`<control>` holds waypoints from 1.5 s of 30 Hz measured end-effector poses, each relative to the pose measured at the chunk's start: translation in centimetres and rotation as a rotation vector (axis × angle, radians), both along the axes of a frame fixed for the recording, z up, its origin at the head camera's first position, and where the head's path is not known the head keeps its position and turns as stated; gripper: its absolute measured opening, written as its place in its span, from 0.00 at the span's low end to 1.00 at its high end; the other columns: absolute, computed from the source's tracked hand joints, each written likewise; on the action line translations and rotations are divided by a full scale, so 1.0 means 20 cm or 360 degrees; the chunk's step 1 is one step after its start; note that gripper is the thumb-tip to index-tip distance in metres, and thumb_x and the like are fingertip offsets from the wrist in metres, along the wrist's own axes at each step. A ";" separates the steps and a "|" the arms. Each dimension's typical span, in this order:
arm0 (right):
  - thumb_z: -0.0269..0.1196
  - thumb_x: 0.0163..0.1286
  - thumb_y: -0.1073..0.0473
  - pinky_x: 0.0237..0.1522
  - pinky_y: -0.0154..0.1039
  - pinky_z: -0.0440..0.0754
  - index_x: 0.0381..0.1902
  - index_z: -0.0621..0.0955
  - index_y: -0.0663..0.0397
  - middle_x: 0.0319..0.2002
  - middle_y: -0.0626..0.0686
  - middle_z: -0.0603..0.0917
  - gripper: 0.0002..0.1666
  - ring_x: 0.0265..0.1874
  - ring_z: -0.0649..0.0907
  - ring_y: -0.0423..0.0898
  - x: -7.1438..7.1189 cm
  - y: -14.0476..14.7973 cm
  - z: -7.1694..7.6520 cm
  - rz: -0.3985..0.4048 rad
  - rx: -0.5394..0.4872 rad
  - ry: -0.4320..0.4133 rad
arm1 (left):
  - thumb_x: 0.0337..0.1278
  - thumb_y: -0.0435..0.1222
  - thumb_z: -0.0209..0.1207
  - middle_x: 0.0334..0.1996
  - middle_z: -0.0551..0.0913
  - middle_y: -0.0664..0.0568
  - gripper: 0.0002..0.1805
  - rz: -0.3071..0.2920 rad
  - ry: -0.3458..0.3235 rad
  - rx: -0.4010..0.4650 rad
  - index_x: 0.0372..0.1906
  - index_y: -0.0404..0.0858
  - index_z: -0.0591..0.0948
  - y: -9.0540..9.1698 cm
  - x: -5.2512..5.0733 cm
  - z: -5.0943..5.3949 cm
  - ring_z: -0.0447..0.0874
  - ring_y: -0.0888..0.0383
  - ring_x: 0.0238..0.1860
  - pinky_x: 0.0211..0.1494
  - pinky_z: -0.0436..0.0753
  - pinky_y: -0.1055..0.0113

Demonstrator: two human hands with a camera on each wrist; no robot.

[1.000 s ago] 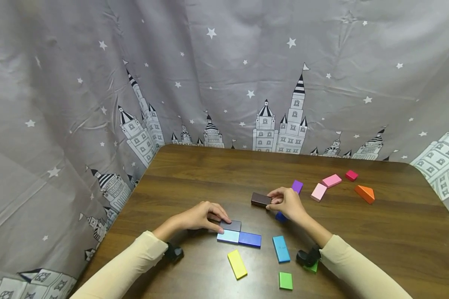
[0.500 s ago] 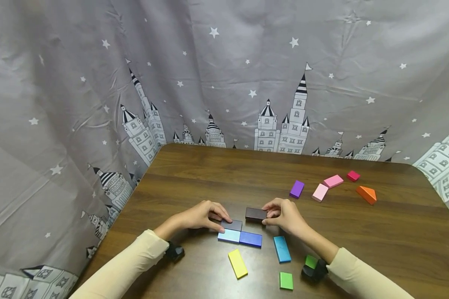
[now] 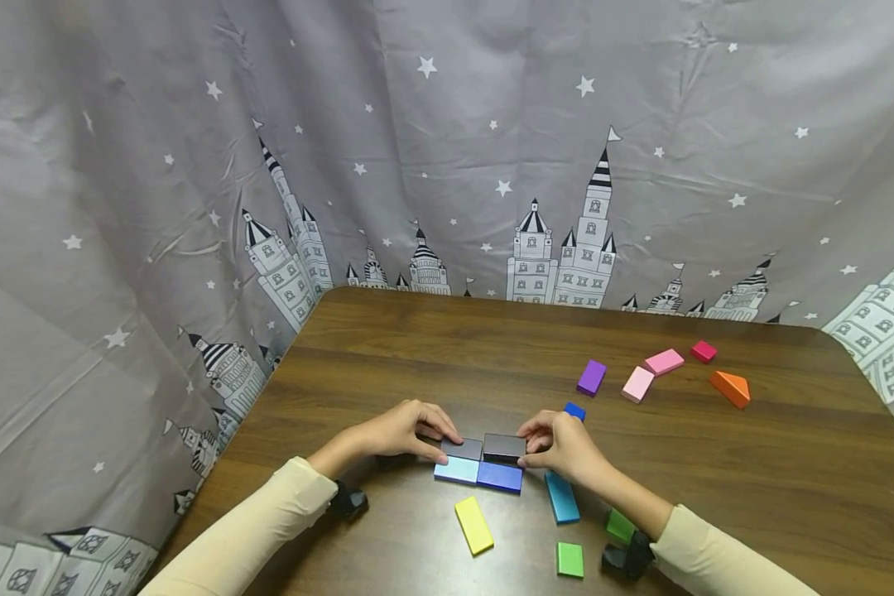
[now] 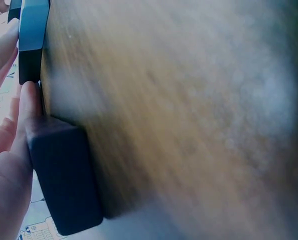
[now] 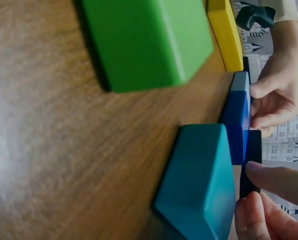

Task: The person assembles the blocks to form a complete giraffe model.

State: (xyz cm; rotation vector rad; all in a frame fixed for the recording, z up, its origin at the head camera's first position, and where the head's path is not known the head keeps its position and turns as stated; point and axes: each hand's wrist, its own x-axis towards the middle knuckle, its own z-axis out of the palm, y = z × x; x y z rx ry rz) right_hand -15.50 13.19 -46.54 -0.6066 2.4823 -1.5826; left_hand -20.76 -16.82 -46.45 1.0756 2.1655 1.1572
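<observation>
My left hand (image 3: 405, 430) holds the left dark grey block (image 3: 462, 449), with its thumb at the near side by the light blue block (image 3: 457, 470) and a finger at the far edge. My right hand (image 3: 566, 447) pinches the right end of a second dark block (image 3: 503, 447), just behind the blue block (image 3: 500, 477). The light blue and blue blocks lie end to end in a front row. The two dark blocks are nearly end to end behind them, a narrow gap between. In the right wrist view, fingertips (image 5: 256, 170) touch the second dark block.
Nearer the front edge lie a yellow block (image 3: 473, 526), a teal-blue block (image 3: 562, 499) and green blocks (image 3: 569, 559). Beyond the right hand are a small blue block (image 3: 574, 410), a purple block (image 3: 592, 377), pink blocks (image 3: 664, 362) and an orange triangle (image 3: 731, 388).
My right hand has brought the second dark block nearer and slightly left, from the middle of the table to beside the left dark block. My left hand stays in place.
</observation>
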 end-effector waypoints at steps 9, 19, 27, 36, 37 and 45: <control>0.76 0.47 0.77 0.28 0.29 0.82 0.37 0.83 0.73 0.27 0.54 0.84 0.18 0.25 0.81 0.37 0.00 -0.01 -0.01 0.0002 0.0030 0.0000 | 0.53 0.31 0.72 0.47 0.85 0.50 0.15 0.0003 0.0003 -0.0007 0.48 0.35 0.88 0.00 -0.01 -0.02 0.81 0.57 0.52 0.54 0.81 0.68; 0.77 0.47 0.74 0.27 0.29 0.81 0.36 0.84 0.71 0.27 0.53 0.83 0.17 0.25 0.79 0.35 -0.02 0.00 -0.02 0.0010 0.0139 0.0030 | 0.53 0.32 0.72 0.47 0.85 0.50 0.15 0.0000 0.0032 -0.0019 0.48 0.35 0.88 0.00 0.00 -0.02 0.82 0.57 0.52 0.54 0.81 0.68; 0.78 0.47 0.73 0.29 0.30 0.82 0.36 0.84 0.72 0.28 0.53 0.84 0.17 0.27 0.82 0.42 -0.02 0.01 -0.02 0.0024 0.0172 0.0041 | 0.53 0.31 0.72 0.47 0.85 0.50 0.15 -0.0004 0.0009 -0.0009 0.48 0.34 0.88 0.00 -0.01 -0.01 0.82 0.57 0.51 0.54 0.81 0.68; 0.75 0.53 0.72 0.31 0.31 0.83 0.37 0.84 0.73 0.30 0.54 0.85 0.14 0.29 0.82 0.41 -0.03 0.02 -0.01 0.0064 0.0174 0.0012 | 0.53 0.31 0.72 0.47 0.85 0.49 0.15 -0.0012 0.0009 0.0007 0.48 0.34 0.88 0.00 -0.02 -0.03 0.82 0.57 0.51 0.55 0.81 0.68; 0.74 0.54 0.71 0.30 0.31 0.83 0.37 0.84 0.73 0.30 0.54 0.85 0.13 0.29 0.82 0.41 -0.03 0.02 -0.01 0.0070 0.0167 0.0004 | 0.53 0.31 0.72 0.47 0.84 0.49 0.15 -0.0010 0.0008 0.0007 0.48 0.34 0.88 0.00 -0.02 -0.03 0.82 0.57 0.51 0.55 0.81 0.68; 0.71 0.58 0.73 0.29 0.30 0.82 0.37 0.84 0.73 0.31 0.56 0.84 0.09 0.29 0.82 0.40 -0.02 0.01 -0.02 0.0076 0.0134 -0.0016 | 0.53 0.31 0.72 0.47 0.85 0.49 0.15 -0.0005 0.0005 0.0007 0.48 0.34 0.88 0.00 -0.01 -0.02 0.81 0.57 0.51 0.55 0.81 0.68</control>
